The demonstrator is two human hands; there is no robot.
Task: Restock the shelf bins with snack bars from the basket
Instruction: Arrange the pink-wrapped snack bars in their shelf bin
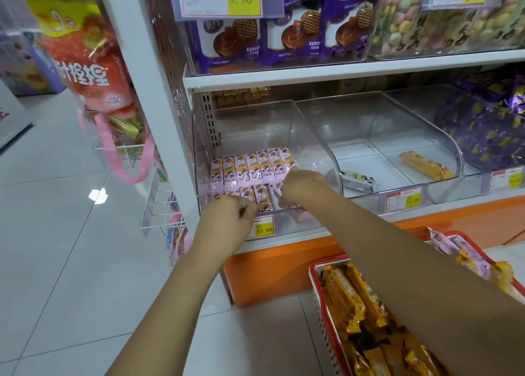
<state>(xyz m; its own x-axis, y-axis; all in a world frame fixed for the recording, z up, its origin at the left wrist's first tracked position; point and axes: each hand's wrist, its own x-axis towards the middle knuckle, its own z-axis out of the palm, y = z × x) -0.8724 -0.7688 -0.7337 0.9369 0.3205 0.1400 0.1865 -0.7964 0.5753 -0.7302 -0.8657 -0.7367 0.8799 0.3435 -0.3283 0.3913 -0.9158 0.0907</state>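
My left hand (231,213) sits at the front lip of the clear bin (312,137), fingers curled against the nearest row of pink bars (250,168). From behind the knuckles I cannot tell whether it pinches one or only nudges it. The bars lie packed side by side in neat rows just beyond both hands, and the price tag (264,227) is tucked right beside the left hand. The two hands are close but not touching. My right hand (302,186) reaches over the same lip, fingers curled down onto a loose pink bar (301,216) that lies tilted under the palm, and I read that as a grip. I judge these bars light, with a firm biscuit core inside slick, crinkly film. The wrap will slide under a flat push, and a hard squeeze could crack what is inside. I would take each bar across its narrow width near the middle, thumb on one long edge and fingers on the other, never by the crimped ends. To the right of my right hand, the neighbouring compartments hold only a pale bar (359,180) and a single yellow bar (426,165). Below my right forearm the basket (315,270) stands on the floor, heaped with yellow bars (349,299) and more pink ones at its far side.
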